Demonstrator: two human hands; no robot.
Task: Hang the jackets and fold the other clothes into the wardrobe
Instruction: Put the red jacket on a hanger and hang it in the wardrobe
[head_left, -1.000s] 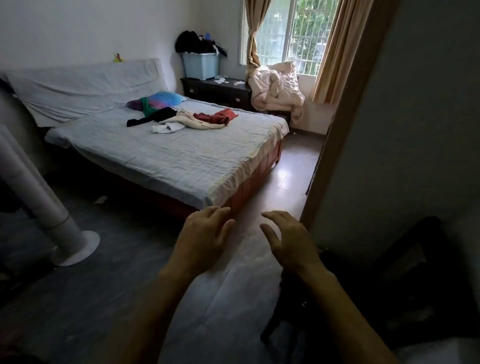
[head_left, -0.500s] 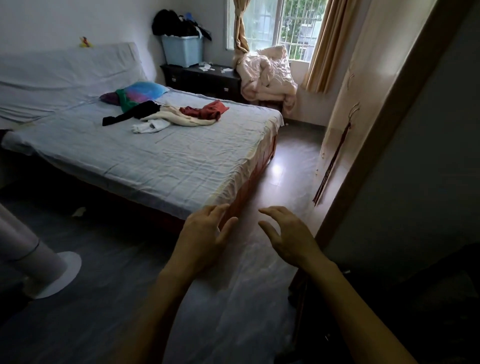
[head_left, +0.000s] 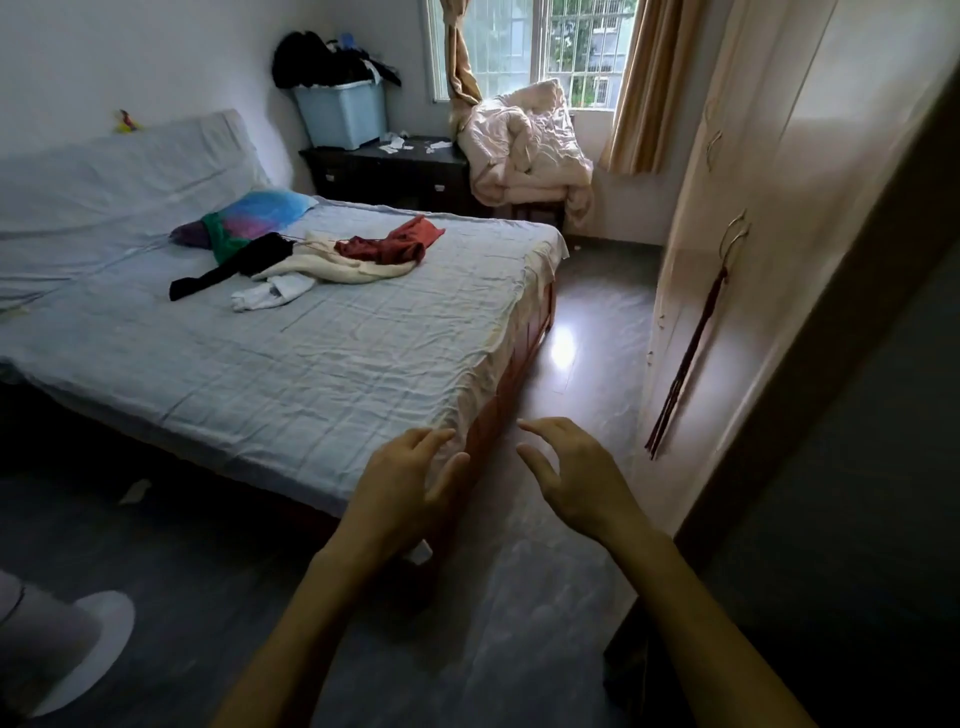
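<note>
Head view, hands: left hand (head_left: 402, 480) and right hand (head_left: 574, 470), lower centre, both spread and empty.
Clothes: red crumpled garment (head_left: 392, 243), cream knit top (head_left: 337, 267) and black garment (head_left: 239, 265) heaped mid-left on the grey-sheeted bed (head_left: 291, 374).
Wardrobe: pale wooden wardrobe (head_left: 769, 208), right edge, doors closed.
Advice: probably lift one garment at a time, gripping at the shoulders.
</note>
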